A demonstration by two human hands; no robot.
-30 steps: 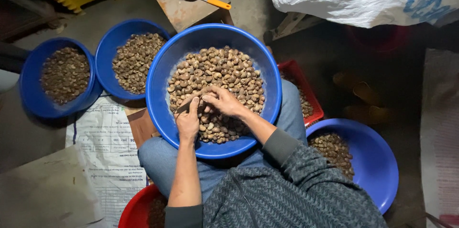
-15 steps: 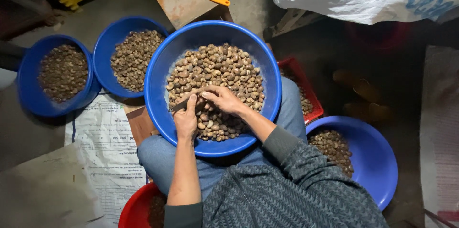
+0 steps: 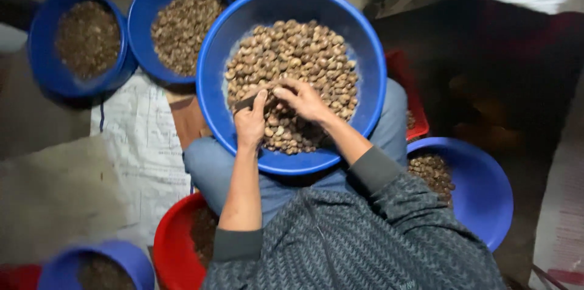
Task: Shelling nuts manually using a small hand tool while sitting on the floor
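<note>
Centrally: large blue basin on the person's lap, heaped with brown nuts. Left hand, fingers curled shut around a dark small tool, thumb up. Right hand, fingers pinched over one nut right beside the tool's tip; the nut itself is hidden. Two smaller blue basins of nuts upper left; red basin below.

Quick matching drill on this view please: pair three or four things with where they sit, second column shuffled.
1 big blue basin
2 red tub
3 left hand
4 newspaper sheet

a on the floor, left of the knee
b on the lap, full of nuts
c gripping a small dark tool
d at the lower edge, beside the left elbow

Pairs: 1-b, 2-d, 3-c, 4-a
</note>
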